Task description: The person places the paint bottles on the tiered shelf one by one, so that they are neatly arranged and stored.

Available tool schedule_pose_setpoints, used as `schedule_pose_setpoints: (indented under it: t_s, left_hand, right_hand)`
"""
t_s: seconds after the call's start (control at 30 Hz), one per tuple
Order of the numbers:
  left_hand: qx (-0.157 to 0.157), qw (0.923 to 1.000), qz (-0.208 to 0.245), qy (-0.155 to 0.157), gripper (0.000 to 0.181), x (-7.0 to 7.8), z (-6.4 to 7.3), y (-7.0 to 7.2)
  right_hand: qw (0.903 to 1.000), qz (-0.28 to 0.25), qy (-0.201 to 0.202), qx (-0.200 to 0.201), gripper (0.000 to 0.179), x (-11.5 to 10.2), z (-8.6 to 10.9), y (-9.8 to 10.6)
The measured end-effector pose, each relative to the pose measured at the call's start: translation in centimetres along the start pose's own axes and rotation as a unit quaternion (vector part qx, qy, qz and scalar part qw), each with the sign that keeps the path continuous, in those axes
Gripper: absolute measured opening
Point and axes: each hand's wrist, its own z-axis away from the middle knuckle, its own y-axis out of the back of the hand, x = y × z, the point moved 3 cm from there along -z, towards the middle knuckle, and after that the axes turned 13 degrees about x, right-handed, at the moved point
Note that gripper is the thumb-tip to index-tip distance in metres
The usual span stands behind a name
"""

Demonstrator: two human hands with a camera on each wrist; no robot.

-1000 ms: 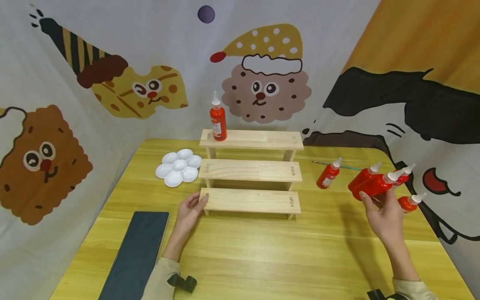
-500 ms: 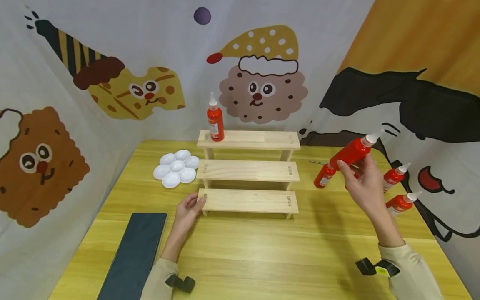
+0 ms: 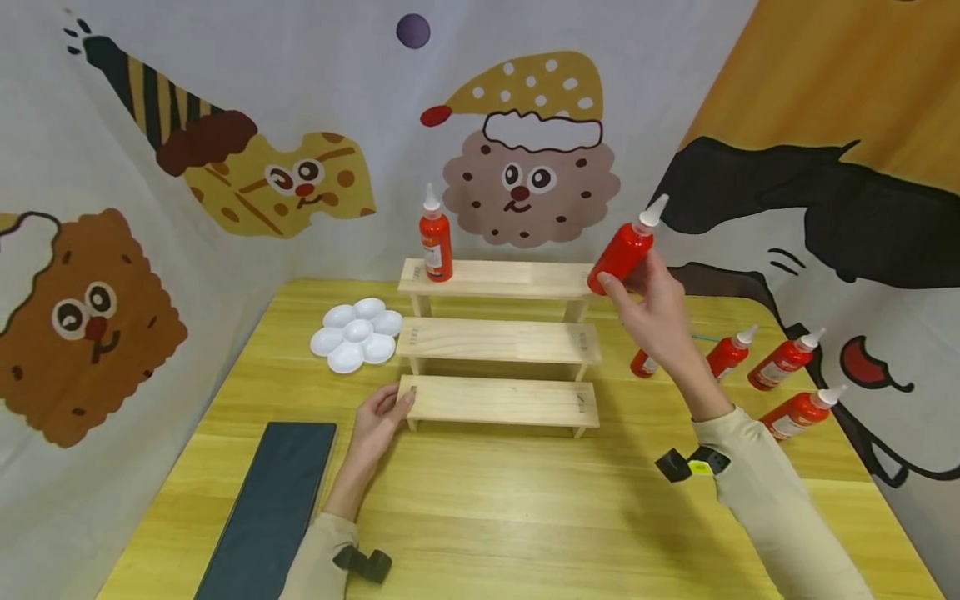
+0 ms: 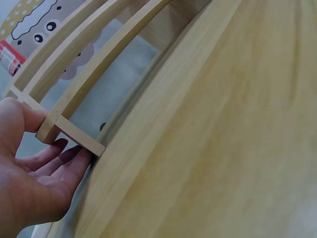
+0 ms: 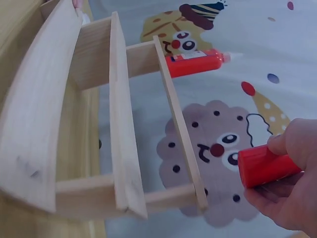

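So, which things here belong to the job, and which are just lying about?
Probably in the job:
Red squeeze bottle in right hand
Red squeeze bottle on top tier
Four red squeeze bottles at right
Three-tier wooden stand, left hand gripping it

Probably just lying about:
White flower-shaped palette
Dark rectangular board
Thin teal rod, mostly hidden

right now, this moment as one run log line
left hand: grips bottom shelf at left end | right hand: holds tilted red bottle aloft | top shelf: upright red bottle | table right: four red bottles
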Motion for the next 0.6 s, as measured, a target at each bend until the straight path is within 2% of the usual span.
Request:
schedule_pose_setpoints:
  t_s: [0.3,0.6]
  left_hand:
    - [0.003,1.0000,0.003,0.007,0.047,0.1,0.0,0.0]
    - [0.001,1.0000,-0.002,0.000,0.044,0.2,0.1,-0.1]
  right_hand:
    - [0.9963,-0.045,-0.040,-0.061,0.052,-1.0,-2.9,-4.5]
    - [0.9920,-0.060,-0.060,-0.093,0.049,-1.3,-3.9,-8.9]
